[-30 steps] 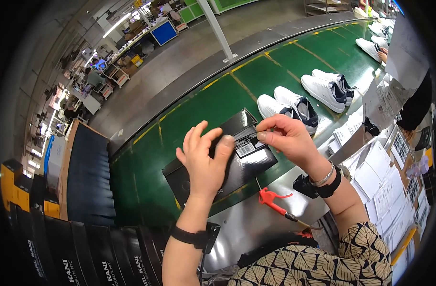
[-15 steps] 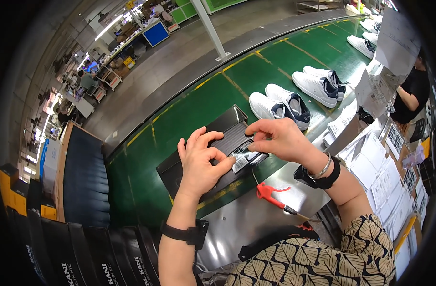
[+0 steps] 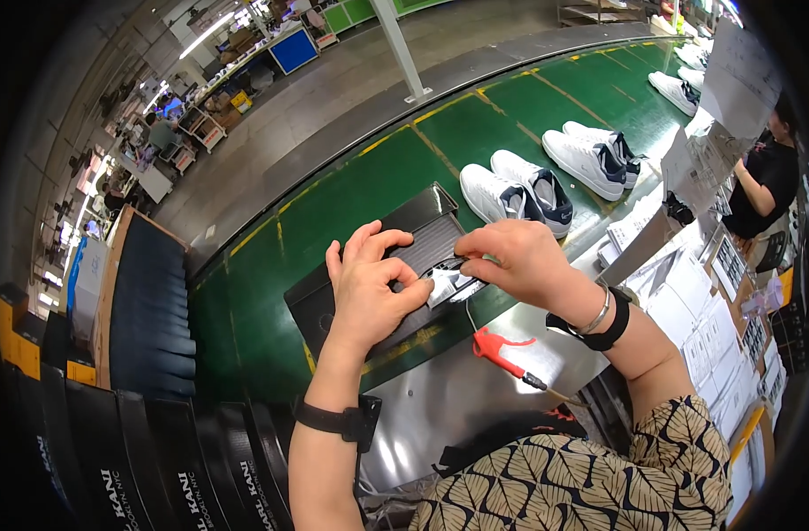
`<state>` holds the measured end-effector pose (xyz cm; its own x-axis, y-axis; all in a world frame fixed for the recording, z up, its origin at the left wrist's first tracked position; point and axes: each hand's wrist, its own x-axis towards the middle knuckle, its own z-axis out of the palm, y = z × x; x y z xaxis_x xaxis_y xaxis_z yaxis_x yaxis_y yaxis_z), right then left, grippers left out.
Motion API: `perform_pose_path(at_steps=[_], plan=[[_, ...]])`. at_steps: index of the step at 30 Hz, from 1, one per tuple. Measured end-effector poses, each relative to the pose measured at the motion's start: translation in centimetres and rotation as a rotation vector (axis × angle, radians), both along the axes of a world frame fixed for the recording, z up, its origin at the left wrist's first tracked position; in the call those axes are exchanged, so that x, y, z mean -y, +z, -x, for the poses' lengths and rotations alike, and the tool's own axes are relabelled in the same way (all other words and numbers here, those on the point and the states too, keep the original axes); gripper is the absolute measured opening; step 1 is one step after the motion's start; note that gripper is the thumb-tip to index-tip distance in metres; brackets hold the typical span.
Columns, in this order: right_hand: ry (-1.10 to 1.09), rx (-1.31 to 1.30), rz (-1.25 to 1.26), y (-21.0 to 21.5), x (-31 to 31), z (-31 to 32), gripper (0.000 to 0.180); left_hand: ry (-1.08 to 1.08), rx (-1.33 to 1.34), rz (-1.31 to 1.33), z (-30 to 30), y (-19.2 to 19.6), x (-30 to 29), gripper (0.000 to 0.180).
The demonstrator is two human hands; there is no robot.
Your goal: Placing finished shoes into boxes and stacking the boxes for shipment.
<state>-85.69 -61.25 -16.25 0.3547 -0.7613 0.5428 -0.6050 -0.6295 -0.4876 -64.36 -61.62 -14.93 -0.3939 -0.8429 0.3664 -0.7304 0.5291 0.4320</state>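
A black shoe box (image 3: 333,296) lies on the green conveyor belt (image 3: 272,265) in front of me. My left hand (image 3: 369,292) rests on the box's near end, thumb pressing a white label (image 3: 447,285) against it. My right hand (image 3: 519,261) pinches the same label from the right, fingers closed on its edge. A red-handled tool (image 3: 502,350) lies on the metal ledge just below my right wrist.
Two pairs of white sneakers (image 3: 519,190) (image 3: 594,155) sit further along the belt. Stacks of black boxes (image 3: 148,310) stand at left. Paper sheets and labels (image 3: 714,310) fill the bench at right, where another person (image 3: 762,177) works.
Both hands came down from holding the label above the box and now press it against the box's near end.
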Motion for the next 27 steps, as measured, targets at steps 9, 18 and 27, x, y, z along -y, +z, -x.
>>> perform_pose_path(at_steps=[9, 18, 27], plan=[[-0.108, 0.129, 0.109, -1.5, -0.4, -1.2, 0.048, 0.014, -0.026, 0.056, -0.9, -0.3, -0.4, 0.025], [-0.215, 0.200, 0.167, -2.5, -0.7, -5.3, 0.050, 0.032, 0.178, 0.108, -1.0, 0.0, -2.1, 0.091], [-0.178, 0.248, 0.193, -3.4, -3.0, -5.2, 0.047, 0.079, 0.101, 0.161, -2.0, -0.9, -1.5, 0.068]])
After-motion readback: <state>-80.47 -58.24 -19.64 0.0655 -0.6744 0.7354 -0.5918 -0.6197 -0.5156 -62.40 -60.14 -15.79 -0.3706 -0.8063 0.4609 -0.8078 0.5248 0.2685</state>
